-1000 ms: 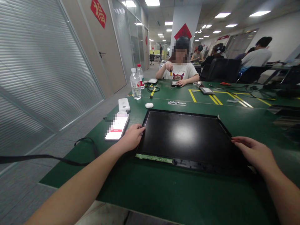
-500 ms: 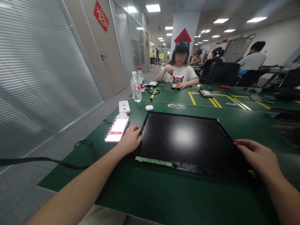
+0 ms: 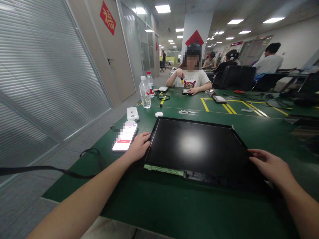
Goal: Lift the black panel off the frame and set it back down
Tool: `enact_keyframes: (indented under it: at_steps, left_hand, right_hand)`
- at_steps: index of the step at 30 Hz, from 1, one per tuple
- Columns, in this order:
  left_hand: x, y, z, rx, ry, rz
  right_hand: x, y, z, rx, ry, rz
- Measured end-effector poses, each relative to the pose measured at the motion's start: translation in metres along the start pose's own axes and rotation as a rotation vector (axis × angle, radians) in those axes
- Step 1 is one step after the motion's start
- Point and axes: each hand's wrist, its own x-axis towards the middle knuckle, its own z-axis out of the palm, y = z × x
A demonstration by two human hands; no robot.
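A flat black display panel point(image 3: 199, 146) faces up over the green table in front of me, with a bright reflection on its screen. Along its near edge runs a strip of green circuit board point(image 3: 163, 170). My left hand point(image 3: 139, 146) holds the panel's left edge, fingers curled against the side. At the opposite edge, my right hand point(image 3: 267, 164) grips the panel between thumb and fingers. The undersides of both grips are hidden. Just left of my left hand lies a lit smartphone point(image 3: 126, 137).
Behind the phone are a white power bank point(image 3: 132, 114) and a white earbud case point(image 3: 159, 114). Two water bottles point(image 3: 145, 93) stand farther back. Across the green table point(image 3: 179, 205) sits a person point(image 3: 190, 73) handling a small device. Black cables point(image 3: 266, 96) lie at the far right.
The panel's far edge has risen slightly in view, and both hands have shifted a little with it. The left fingers lie slightly differently along the edge.
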Motion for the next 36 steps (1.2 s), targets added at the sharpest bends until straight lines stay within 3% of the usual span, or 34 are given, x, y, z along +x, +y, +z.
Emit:
enact_keyframes:
  at_steps: [3,8,15,20,26,36]
  left_hand:
    - [-0.005,0.013,-0.006,-0.275,0.015,-0.115]
    - [-0.014,0.039,-0.011,-0.733,0.024,-0.426]
    - [-0.016,0.061,-0.016,-1.018,0.062,-0.634]
    - [-0.013,0.053,-0.01,-1.132,0.094,-0.646]
    - [-0.011,0.042,0.001,-1.293,0.028,-0.591]
    - [-0.016,0.046,-0.005,-1.175,-0.044,-0.661]
  right_hand:
    - [-0.001,-0.003,-0.001,-0.025,-0.012,0.017]
    - [-0.003,-0.006,-0.003,-0.092,-0.04,0.019]
    - [-0.006,-0.013,-0.006,-0.166,-0.112,0.031]
    - [-0.007,-0.014,-0.006,-0.155,-0.102,0.031]
    - [-0.006,-0.01,-0.003,-0.16,-0.074,0.009]
    - [-0.007,-0.015,-0.006,-0.148,-0.102,0.034]
